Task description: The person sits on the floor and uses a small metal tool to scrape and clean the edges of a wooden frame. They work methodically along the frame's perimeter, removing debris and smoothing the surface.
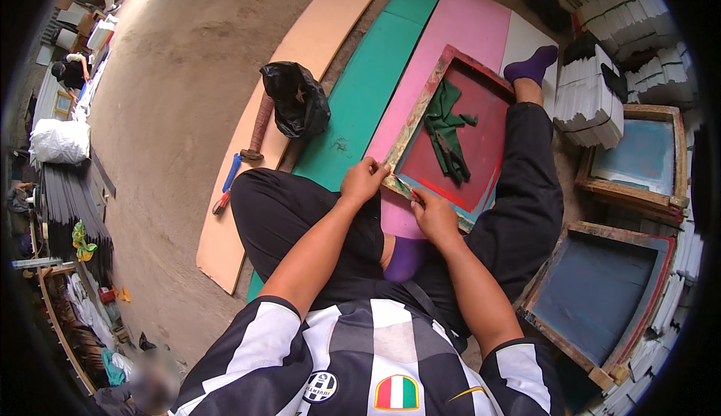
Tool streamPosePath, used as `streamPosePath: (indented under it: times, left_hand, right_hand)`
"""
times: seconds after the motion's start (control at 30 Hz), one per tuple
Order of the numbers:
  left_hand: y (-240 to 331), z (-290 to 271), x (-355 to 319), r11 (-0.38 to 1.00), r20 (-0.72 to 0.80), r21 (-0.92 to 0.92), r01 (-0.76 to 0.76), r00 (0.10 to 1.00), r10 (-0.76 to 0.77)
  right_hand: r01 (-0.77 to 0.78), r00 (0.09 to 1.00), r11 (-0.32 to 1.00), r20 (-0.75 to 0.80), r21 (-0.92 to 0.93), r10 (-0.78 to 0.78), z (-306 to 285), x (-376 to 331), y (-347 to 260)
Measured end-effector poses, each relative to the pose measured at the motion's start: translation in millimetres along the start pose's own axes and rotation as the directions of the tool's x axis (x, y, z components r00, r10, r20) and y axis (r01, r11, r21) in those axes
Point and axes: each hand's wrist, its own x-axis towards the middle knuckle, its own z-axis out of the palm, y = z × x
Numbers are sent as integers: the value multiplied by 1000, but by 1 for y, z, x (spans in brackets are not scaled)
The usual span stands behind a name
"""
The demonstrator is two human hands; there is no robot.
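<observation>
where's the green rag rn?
Head view, right of centre: the green rag lies on the red mesh inside the wooden screen frame, just beyond the left hand and right hand at the frame's near edge.

Right hand (434, 217) hides what its fingers (417, 197) pinch on the frame (420, 119).

Taking the red-meshed printing screen (458, 142) in its wooden frame on the person's lap as landmark: two more framed screens with blue-grey mesh lie to its right, one (637, 159) level with it and one (597, 290) nearer. A black plastic bag (294, 99) sits to its left, and a white sack (58, 141) far left.
</observation>
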Motion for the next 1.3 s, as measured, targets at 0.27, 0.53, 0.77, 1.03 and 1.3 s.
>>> streamPosePath:
  times: [0.27, 0.53, 0.77, 1.03, 1.3]
  left_hand:
    - [5, 1, 7, 999, -126, -39, -29, 992, 24]
    - [7, 6, 9, 979, -136, -191, -71, 990, 45]
    - [-4, 10, 11, 941, -103, -337, -28, 995, -8]
    - [0, -12, 17, 743, 298, -566, 357, 929, -220]
    - [-13, -28, 15, 952, 294, -300, 64, 956, 28]
  right_hand:
    - [-101, 995, 987, 13, 123, 100, -3, 13, -14]
    - [-68, 996, 992, -46, 103, 73, 6, 20, -16]
    - [53, 996, 989, -71, 135, -44, 14, 22, -17]
    - [60, 997, 998, -51, 12, -60, 13, 16, -14]
    - [77, 997, 988, 7, -135, -77, 10, -2, -20]
